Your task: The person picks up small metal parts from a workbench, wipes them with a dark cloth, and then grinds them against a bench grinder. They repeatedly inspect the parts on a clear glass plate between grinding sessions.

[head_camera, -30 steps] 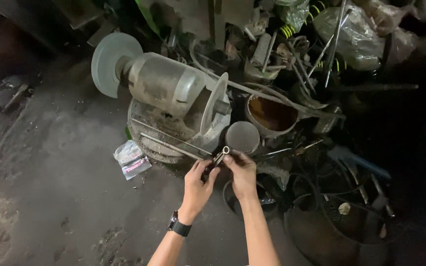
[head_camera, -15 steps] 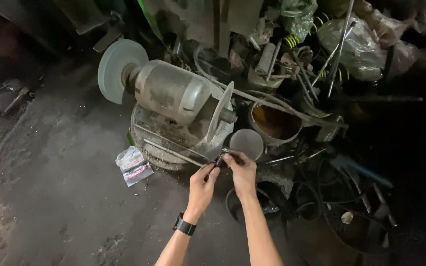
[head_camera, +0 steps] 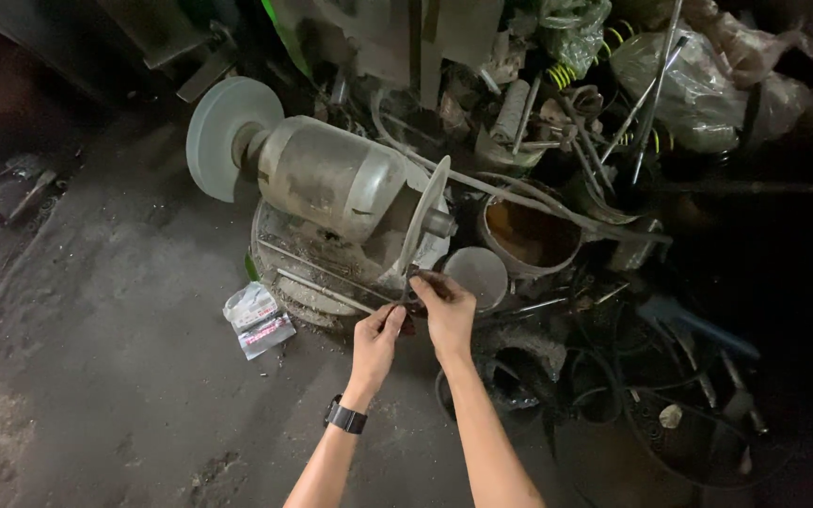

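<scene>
A dusty bench grinder (head_camera: 331, 183) sits on a round base on the dirt floor, one grinding wheel (head_camera: 223, 136) at its left end and a thin disc (head_camera: 425, 221) at its right. My left hand (head_camera: 376, 341), with a black watch on the wrist, and my right hand (head_camera: 444, 309) meet just below the thin disc. Both pinch a small dark metal piece (head_camera: 410, 299) between their fingertips. A thin metal rod (head_camera: 326, 292) lies across the base to their left.
A crumpled plastic packet (head_camera: 256, 320) lies on the floor at the left. A rusty tin (head_camera: 529, 235) and a round lid (head_camera: 477, 275) stand right of the grinder. Tangled rods, springs, bags and wire rings fill the right side and the back.
The view has shifted closer and downward. My hands have stayed together on the small metal piece, now nearer the bottom edge of the thin disc.
</scene>
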